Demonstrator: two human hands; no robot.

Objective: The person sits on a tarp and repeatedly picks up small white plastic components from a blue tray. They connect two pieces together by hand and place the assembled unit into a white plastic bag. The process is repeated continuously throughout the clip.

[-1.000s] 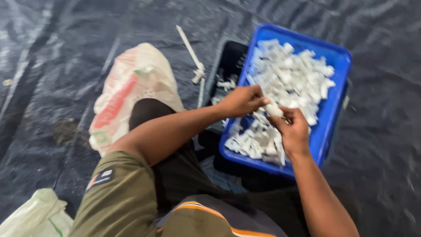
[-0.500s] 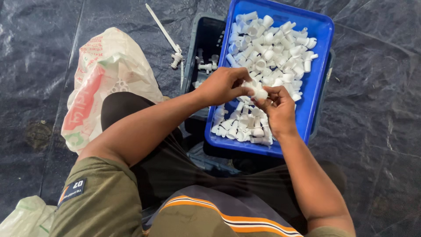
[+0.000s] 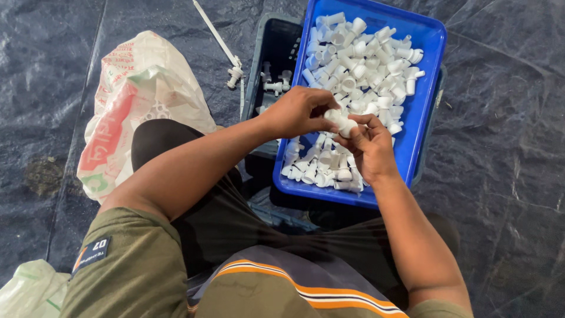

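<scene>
Black plastic sheeting lies under us; our left hand (image 3: 297, 112) and right hand (image 3: 369, 147) both pinch one small white plastic fitting (image 3: 341, 122) lying crosswise between them, above the blue plastic tray's (image 3: 424, 112) near edge.

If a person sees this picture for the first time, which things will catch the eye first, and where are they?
The bright blue tray at upper centre stands out first, heaped with small white plastic pieces. Just before it, the left hand and right hand meet over one white piece, holding it between the fingertips. At the left, a white plastic bag with red and green print lies on the dark sheet.
</scene>
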